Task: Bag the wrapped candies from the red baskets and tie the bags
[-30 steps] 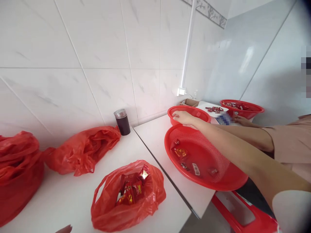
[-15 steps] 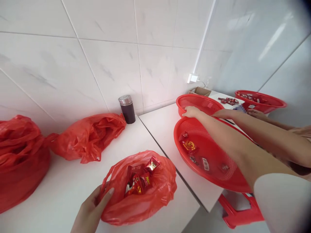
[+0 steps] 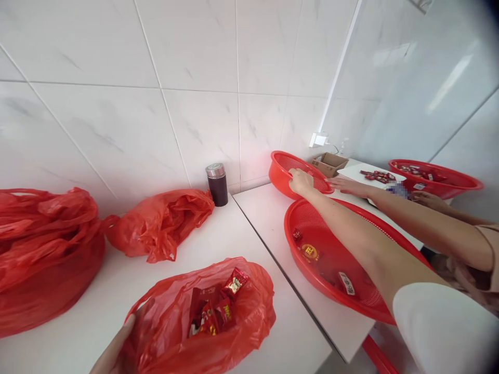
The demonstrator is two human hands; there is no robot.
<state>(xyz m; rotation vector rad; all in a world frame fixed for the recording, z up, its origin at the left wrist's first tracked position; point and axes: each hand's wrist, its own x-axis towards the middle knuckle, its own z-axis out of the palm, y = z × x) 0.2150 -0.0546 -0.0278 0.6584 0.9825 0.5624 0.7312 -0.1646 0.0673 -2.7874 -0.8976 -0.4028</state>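
Note:
My right hand (image 3: 301, 182) reaches far across the white table and curls over the near rim of a small red mesh basket (image 3: 281, 169) by the wall. My forearm passes above a large red mesh basket (image 3: 307, 218) holding a few wrapped candies (image 3: 310, 252). At the bottom edge, my left hand (image 3: 113, 350) grips the left rim of an open red plastic bag (image 3: 249, 311) with red and gold wrapped candies (image 3: 218, 306) inside. Most of that hand's fingers are hidden behind the plastic.
Another person's arms come in from the right, one hand (image 3: 349, 185) flat on the table, the other (image 3: 424, 198) near a third red basket (image 3: 460, 184). Two more red bags (image 3: 163, 221) (image 3: 42, 249), a dark jar (image 3: 217, 184) and a cardboard box (image 3: 330, 163) stand along the wall.
My left hand came up from the bottom edge and took hold of the bag's rim. My right hand stayed at the small basket's rim. The view shifted slightly.

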